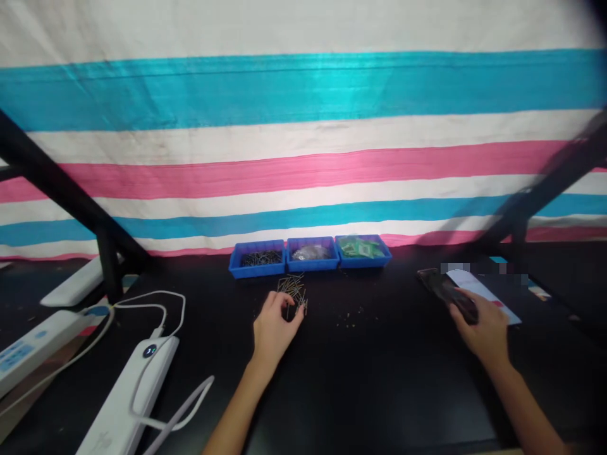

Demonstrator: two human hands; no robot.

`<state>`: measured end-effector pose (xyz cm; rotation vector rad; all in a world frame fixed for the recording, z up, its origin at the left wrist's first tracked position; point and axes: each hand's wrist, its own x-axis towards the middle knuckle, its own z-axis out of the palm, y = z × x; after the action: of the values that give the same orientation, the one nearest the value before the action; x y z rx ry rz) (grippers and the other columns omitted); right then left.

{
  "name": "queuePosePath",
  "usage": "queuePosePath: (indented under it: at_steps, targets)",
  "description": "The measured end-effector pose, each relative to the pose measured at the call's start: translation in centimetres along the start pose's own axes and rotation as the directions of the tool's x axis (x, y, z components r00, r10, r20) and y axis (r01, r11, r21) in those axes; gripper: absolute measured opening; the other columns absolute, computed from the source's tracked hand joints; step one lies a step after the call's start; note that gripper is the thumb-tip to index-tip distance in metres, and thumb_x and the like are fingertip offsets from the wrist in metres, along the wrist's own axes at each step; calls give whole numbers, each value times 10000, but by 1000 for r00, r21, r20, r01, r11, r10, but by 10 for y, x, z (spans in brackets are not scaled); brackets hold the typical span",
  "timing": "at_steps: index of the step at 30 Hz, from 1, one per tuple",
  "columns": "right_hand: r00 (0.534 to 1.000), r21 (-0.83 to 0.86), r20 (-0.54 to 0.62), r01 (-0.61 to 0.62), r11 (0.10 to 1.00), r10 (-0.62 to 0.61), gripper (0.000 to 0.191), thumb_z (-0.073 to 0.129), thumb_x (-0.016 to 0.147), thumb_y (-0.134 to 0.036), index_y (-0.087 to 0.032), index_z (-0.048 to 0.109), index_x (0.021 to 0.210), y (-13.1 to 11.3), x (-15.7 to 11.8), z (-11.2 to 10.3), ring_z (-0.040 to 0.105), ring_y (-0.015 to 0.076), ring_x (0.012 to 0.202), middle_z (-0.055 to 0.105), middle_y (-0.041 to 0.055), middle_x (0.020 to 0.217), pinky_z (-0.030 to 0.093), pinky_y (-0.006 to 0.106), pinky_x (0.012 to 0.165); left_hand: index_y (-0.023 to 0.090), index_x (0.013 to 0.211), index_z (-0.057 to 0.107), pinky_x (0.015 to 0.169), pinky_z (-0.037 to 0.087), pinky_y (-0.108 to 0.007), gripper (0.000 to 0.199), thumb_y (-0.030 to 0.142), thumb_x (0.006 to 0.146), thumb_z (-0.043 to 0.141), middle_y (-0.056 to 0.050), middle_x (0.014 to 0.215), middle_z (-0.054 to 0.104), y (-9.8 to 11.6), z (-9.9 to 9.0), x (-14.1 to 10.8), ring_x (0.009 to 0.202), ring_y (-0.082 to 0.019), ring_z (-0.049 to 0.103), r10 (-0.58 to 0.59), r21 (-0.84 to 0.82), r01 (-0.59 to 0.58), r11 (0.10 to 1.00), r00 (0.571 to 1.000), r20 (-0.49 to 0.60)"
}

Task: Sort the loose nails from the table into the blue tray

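My left hand (276, 325) rests at the near edge of a loose pile of thin metal nails or screws (293, 287). Its thumb and fingers are curved and apart, touching the pile, and I see nothing gripped between them. On the right, my right hand (486, 328) grasps the near end of a dark smartphone (443, 291). A white paper sheet (481, 289) with print lies beside the phone, partly behind that hand.
Behind the pile stand three blue bins: one with dark screws (258, 270), one with clear packets (313, 259), one with green packets (363, 256). Small bits (349, 319) lie mid-table. At left are a white power bank (137, 385), a looped cable and a power strip (38, 344).
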<state>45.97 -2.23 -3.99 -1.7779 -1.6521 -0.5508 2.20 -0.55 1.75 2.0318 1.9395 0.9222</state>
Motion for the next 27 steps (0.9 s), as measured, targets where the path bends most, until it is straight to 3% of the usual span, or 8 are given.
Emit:
queuePosePath:
  at_steps: [4,10,13,17,27]
  targets:
    - [1000,0,-2,-11,1000,11,442,413,793,-484,-175,553,1076,0,0,1,563,281,903,617,103,975,367,421,829,236,880,557,718,465,-283,132,299,764,552,-19,975,551,-1,7,-3,917,-181,518,102,-61,-101,993,995,4]
    - [1000,-7,-5,-16,1000,16,461,397,793,-506,-172,559,1065,1,0,0,568,282,888,620,110,963,386,425,809,233,1028,561,901,397,-432,257,268,774,552,-72,1266,476,-8,18,-1,1138,-269,414,212,27,-211,977,976,-42]
    - [1000,-5,6,-12,1000,12,466,392,791,-516,-180,559,1067,3,0,0,572,286,880,622,109,969,392,434,808,211,1093,532,877,403,-442,313,267,785,535,-103,1240,495,-13,22,-1,1149,-283,416,231,71,-231,970,973,17]
    - [1000,-7,-3,1,1000,-1,460,407,783,-516,-182,567,1057,4,1,0,575,287,858,628,118,942,398,425,790,204,1049,551,833,419,-410,248,250,811,498,-99,1135,544,-15,24,-1,1076,-259,475,258,75,-265,961,962,93]
    - [998,-12,15,-60,998,60,420,409,799,-476,-179,563,1052,-4,1,-3,559,262,905,622,95,978,369,396,825,227,1027,567,834,409,-386,229,241,804,518,-69,1102,546,-15,23,3,1030,-230,503,266,-22,-265,964,959,101]
